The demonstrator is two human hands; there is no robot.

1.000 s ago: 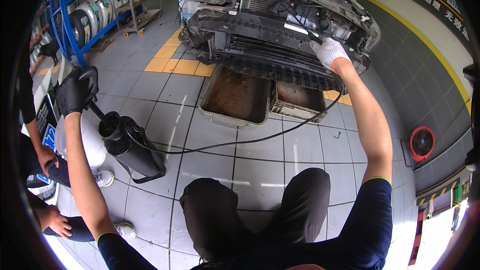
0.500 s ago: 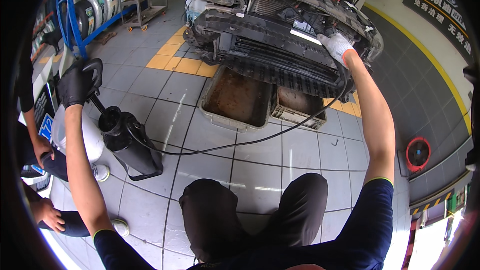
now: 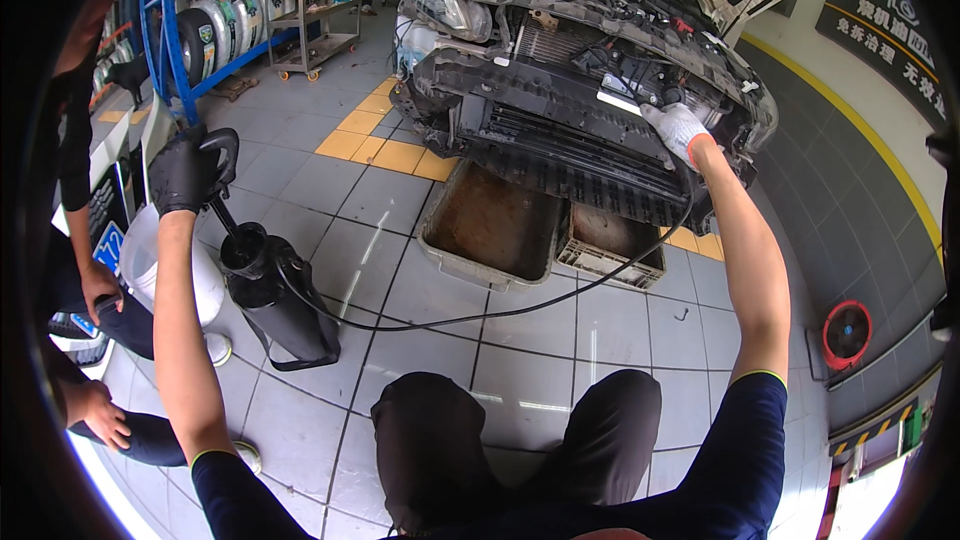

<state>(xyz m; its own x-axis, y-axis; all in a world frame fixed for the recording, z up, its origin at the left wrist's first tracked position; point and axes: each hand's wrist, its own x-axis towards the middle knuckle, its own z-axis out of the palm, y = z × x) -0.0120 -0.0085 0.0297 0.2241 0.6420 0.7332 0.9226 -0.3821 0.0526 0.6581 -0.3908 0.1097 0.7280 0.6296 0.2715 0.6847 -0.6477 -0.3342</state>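
Observation:
My left hand, in a black glove, is closed round the handle of a black hand pump. The pump's rod rises out of a black cylindrical body, which stands on the tiled floor at my left. From it a thin black hose sags across the floor and up to the car. My right hand, in a white knit glove with an orange cuff, is closed round the hose end at the front of the opened-up car. The fingers hide the exact joint there.
Two grey bins sit beneath the car's front. At left are a white bucket and a crouching person's hands. Behind stand a blue tyre rack and a metal cart. A red fan is by the right wall.
The whole view has shifted, so the scene sits lower and a little further right. Both my hands keep their hold. A person behind the cart has come into view.

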